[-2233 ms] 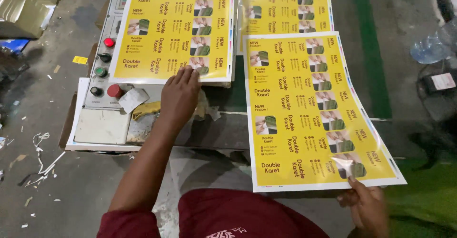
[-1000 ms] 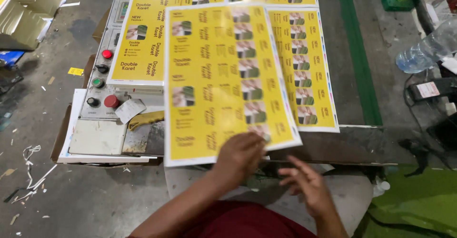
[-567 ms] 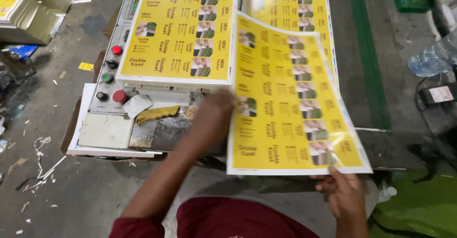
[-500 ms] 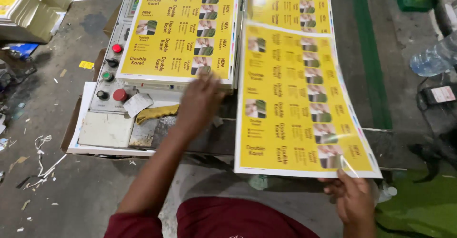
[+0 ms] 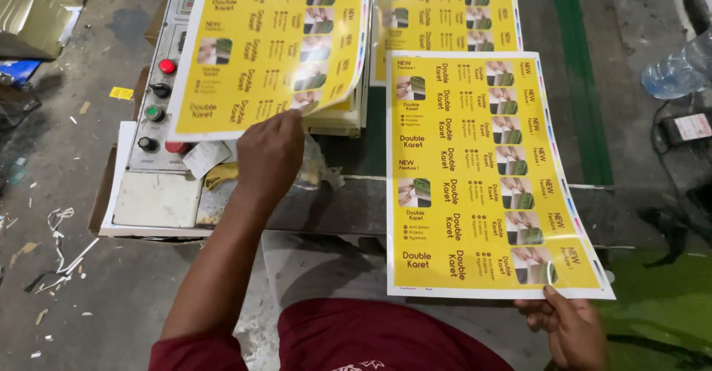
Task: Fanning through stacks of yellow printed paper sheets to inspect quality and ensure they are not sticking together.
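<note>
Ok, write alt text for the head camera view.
A person's left hand lifts the corner of a yellow printed sheet from a stack, while the right hand holds another yellow printed sheet by its near edge, beside a control panel with coloured buttons.

The left hand (image 5: pixel 268 152) lifts the near corner of the top yellow printed sheet (image 5: pixel 274 44) on the stack (image 5: pixel 337 122). The right hand (image 5: pixel 569 325) pinches the lower edge of a separate yellow sheet (image 5: pixel 482 178), beside a control panel (image 5: pixel 156 119) with coloured buttons.

dark red short-sleeved shirt with small white marking at the front; both forearms bare, no gloves.
</note>
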